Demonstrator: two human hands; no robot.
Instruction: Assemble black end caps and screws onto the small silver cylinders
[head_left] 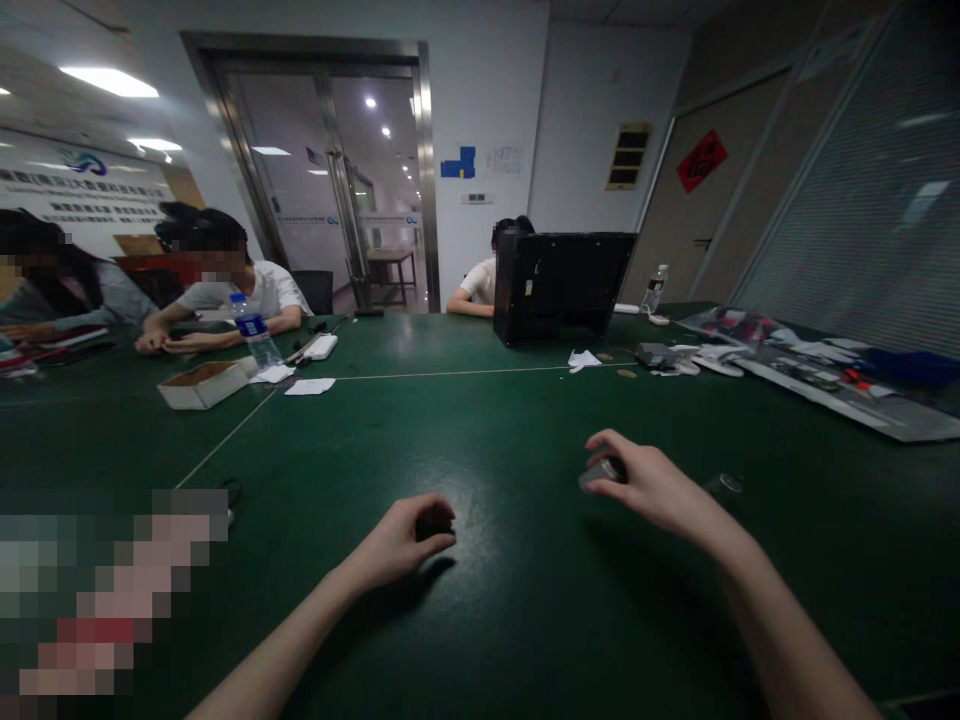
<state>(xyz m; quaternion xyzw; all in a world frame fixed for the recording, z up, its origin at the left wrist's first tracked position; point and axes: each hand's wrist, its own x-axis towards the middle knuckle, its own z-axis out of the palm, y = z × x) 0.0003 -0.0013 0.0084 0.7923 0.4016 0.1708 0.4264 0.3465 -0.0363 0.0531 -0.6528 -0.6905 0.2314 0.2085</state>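
My right hand point(637, 478) is raised over the green table, its fingers and thumb closed around a small clear cup point(598, 474). The cup is tilted, and part of it is hidden by the fingers. Another small clear cup point(726, 486) sits on the table just beyond my right wrist, partly covered by the arm. My left hand point(409, 535) hovers low over the table, fingers curved and thumb apart from them, with nothing visible in its grasp.
A black box-like monitor point(562, 290) stands at the far side. Left of centre are an open white box point(199, 388), a water bottle point(255, 335) and papers point(309, 386). A cluttered board point(900, 430) lies at right. Several people sit around the table point(495, 640).
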